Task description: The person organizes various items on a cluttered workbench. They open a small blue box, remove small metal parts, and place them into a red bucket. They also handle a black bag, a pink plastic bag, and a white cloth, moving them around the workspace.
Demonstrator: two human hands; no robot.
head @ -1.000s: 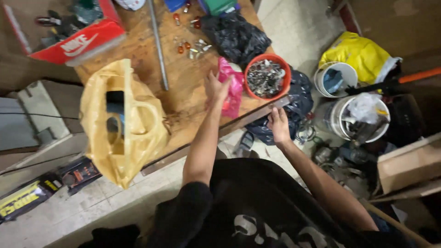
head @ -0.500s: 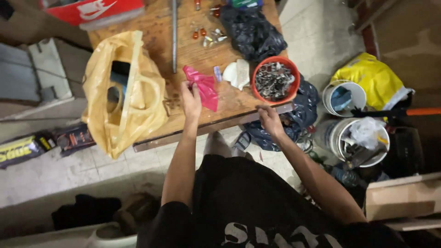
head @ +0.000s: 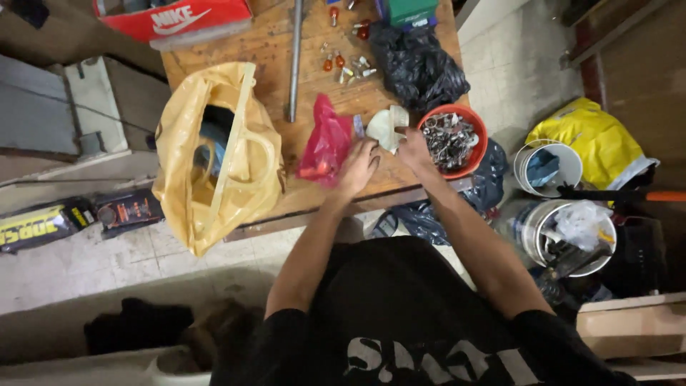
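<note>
My left hand [head: 357, 166] rests on the wooden table [head: 264, 53], fingers spread, touching the lower edge of a pink plastic bag [head: 325, 139]. My right hand [head: 413, 148] grips a small whitish bag or cloth [head: 386, 127] right beside the left rim of a red bowl [head: 477, 137] filled with metal parts. Both arms reach forward from my black shirt.
A yellow plastic bag [head: 214, 154] lies open on the table's left. A metal rod [head: 294, 61], small bulbs [head: 343, 63], a black bag [head: 414, 64] and a red shoebox [head: 179, 18] sit farther back. White buckets [head: 547, 168] and a yellow bag [head: 593, 136] stand on the floor at right.
My right hand rose from the table's front edge to the whitish bag by the red bowl. My left hand shifted down to the pink bag's lower edge.
</note>
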